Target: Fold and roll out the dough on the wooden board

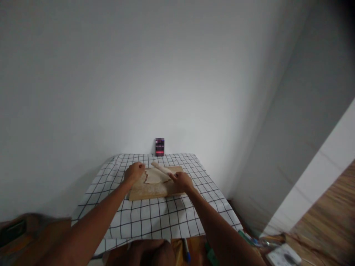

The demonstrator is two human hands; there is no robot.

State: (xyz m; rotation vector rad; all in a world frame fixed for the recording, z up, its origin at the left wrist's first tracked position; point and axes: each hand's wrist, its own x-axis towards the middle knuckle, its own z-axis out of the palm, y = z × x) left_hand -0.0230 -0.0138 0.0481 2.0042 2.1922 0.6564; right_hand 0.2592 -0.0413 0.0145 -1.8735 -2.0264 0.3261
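A thin, uneven sheet of pale dough (153, 177) lies on a wooden board (146, 193) dusted with what looks like flour. My right hand (183, 181) is wrapped round the near end of a light wooden rolling pin (160, 167). The pin slants across the dough's right side, its far end pointing up and left. At the upper left edge of the board, my left hand (135, 171) is closed, its fingers curled beside the dough. Whatever those fingers hold, if anything, cannot be made out.
A white tablecloth with dark grid lines (141, 218) covers the table. Against the wall at the back stands a small dark box-like object (159, 147), its face pixelated. Below the near edge are a blue-capped pen-like item (188, 254) and, right, a white device (284, 255).
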